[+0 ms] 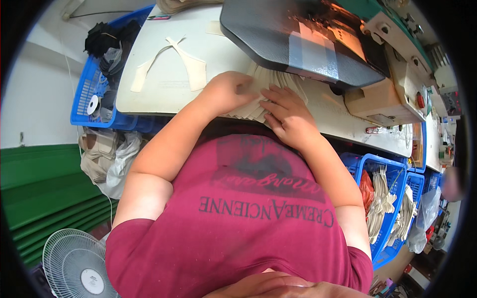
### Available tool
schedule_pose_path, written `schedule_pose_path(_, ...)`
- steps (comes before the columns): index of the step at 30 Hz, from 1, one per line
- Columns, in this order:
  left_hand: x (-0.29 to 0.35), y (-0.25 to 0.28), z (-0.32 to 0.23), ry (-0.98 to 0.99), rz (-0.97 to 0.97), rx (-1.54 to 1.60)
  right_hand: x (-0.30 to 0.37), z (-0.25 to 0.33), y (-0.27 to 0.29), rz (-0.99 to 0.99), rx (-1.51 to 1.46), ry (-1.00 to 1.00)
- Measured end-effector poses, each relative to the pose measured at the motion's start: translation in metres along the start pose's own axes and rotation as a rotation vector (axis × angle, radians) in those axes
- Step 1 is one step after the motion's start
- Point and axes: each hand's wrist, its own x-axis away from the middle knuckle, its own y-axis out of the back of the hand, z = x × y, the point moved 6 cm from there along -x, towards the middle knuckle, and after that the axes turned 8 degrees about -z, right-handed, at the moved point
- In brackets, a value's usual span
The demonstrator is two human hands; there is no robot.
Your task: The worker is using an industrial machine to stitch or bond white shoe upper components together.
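On the white table's near edge lies a fanned stack of cream fabric pieces (pixel 271 78), partly under a dark board. My left hand (pixel 227 93) is at the stack's left side, its fingers curled in against the cream fabric pieces; its fingertips are partly hidden. Across the stack's right side rests my right hand (pixel 289 113), fingers stretched out and slightly spread on top of the layers. Left of my left hand, a cut cream piece (pixel 193 67) with two long arms lies flat on the table.
A dark board (pixel 271 37) with clear tape overhangs the table, beside a tan and green machine (pixel 377 99). Blue baskets stand at the left (pixel 82 102) and right (pixel 380 208), the right ones holding cream pieces. A white fan (pixel 82 268) is at lower left.
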Motion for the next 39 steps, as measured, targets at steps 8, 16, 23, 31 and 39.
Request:
schedule_pose_path(8, 0.002, -0.001, 0.03, 0.185, 0.022, 0.367, 0.005, -0.005, 0.0, 0.001, -0.038, -0.005)
schedule_pose_path(16, 0.001, 0.007, 0.056, 0.357, -0.134, 0.485, 0.001, -0.002, 0.003, 0.025, -0.026, -0.001)
schedule_pose_path(23, 0.0, 0.076, 0.035, 0.191, -0.411, 0.579, -0.024, 0.016, 0.007, 0.111, 0.102, 0.031)
schedule_pose_path(31, 0.03, 0.202, -0.069, -0.536, -0.837, -0.418, -0.03, 0.024, 0.018, -0.02, 0.014, 0.058)
schedule_pose_path(39, 0.084, 0.212, -0.181, -0.779, -0.376, -0.104, -0.054, 0.049, 0.075, -0.364, -0.564, 0.102)
